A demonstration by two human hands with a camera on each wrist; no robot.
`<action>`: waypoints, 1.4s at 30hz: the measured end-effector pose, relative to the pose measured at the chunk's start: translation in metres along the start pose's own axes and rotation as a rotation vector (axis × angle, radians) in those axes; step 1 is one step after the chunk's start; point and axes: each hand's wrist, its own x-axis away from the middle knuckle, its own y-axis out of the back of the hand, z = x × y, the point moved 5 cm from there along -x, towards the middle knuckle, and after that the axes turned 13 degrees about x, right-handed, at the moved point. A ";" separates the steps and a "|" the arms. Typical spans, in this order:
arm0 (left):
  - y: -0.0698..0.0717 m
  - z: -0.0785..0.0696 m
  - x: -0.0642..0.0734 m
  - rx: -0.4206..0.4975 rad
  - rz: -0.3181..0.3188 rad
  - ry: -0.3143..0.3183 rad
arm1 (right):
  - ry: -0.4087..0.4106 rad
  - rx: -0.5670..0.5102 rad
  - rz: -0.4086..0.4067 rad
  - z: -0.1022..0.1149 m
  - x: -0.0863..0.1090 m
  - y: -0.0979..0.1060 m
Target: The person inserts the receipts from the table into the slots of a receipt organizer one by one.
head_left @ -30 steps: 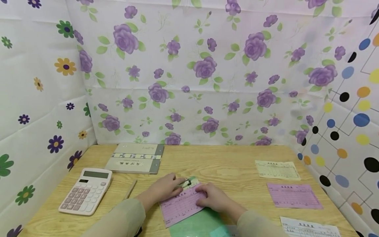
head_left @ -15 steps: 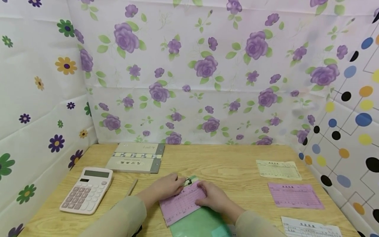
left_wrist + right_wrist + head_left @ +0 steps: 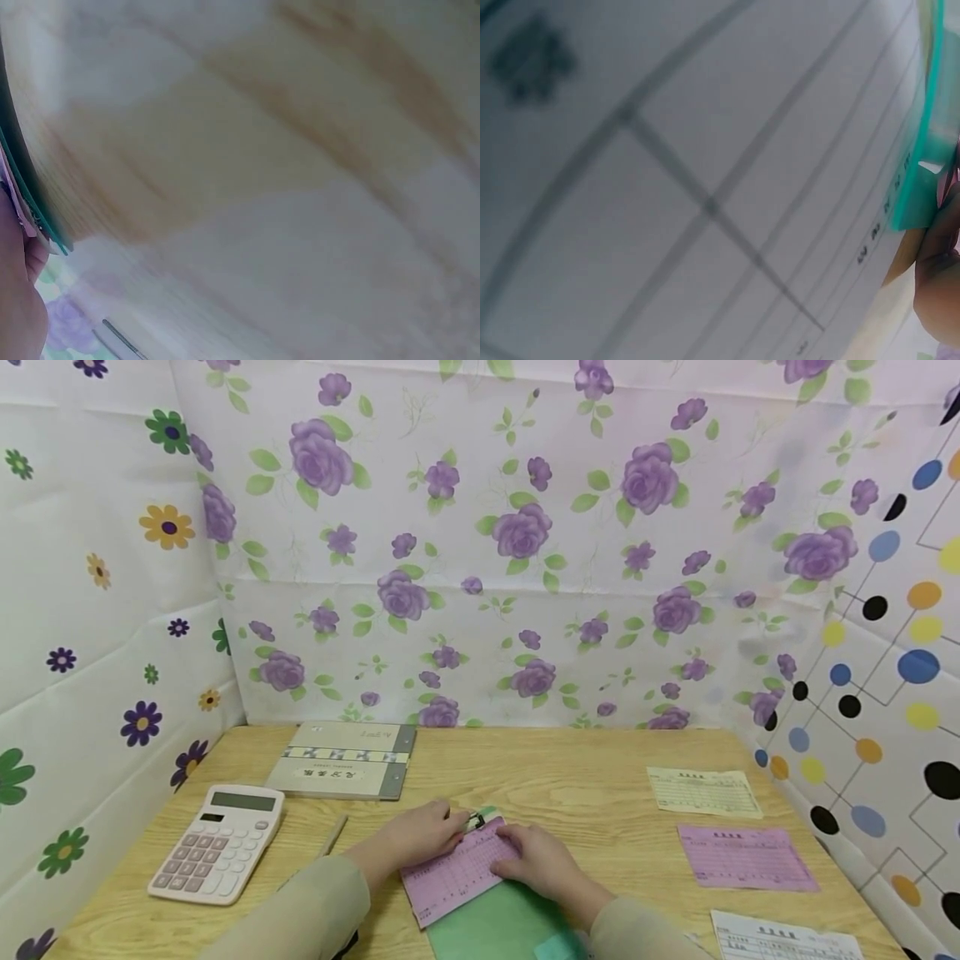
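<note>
A green clip folder [image 3: 495, 927] lies slanted at the front of the table, with a metal clip [image 3: 478, 821] at its top. Over its upper part lies a printed pink slip [image 3: 453, 878]. My left hand [image 3: 416, 837] holds the folder's top left edge beside the clip, fingers curled over the slip's upper left; its fingertips are partly hidden. At the slip's right edge, my right hand [image 3: 546, 864] pinches the paper between thumb and fingers. In the left wrist view, green and pink edges meet the left hand [image 3: 19, 285]. Teal plastic [image 3: 919, 187] shows beside the right fingers in the right wrist view.
On the right lie a yellow slip [image 3: 705, 792], another pink slip [image 3: 746, 857] and a white slip [image 3: 783, 937]. A calculator [image 3: 217, 845], a ledger book [image 3: 341, 760] and a thin stick-like item [image 3: 332, 835] are on the left. Patterned cloth walls [image 3: 480, 543] surround the table.
The pink slip has shifted slightly left and down on the folder, with the right hand still at its edge. The left hand's fingers have drawn in closer beside the clip.
</note>
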 end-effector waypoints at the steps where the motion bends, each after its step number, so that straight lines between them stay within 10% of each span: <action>1: 0.000 0.000 0.000 0.003 0.005 0.004 | 0.001 0.001 -0.002 0.000 0.000 0.000; 30: -0.005 0.004 0.000 -0.005 -0.050 0.017 | 0.007 -0.001 0.019 0.001 -0.002 0.010; 42: -0.005 0.000 0.006 -0.033 -0.193 -0.093 | 0.023 -0.052 0.161 -0.059 0.041 0.058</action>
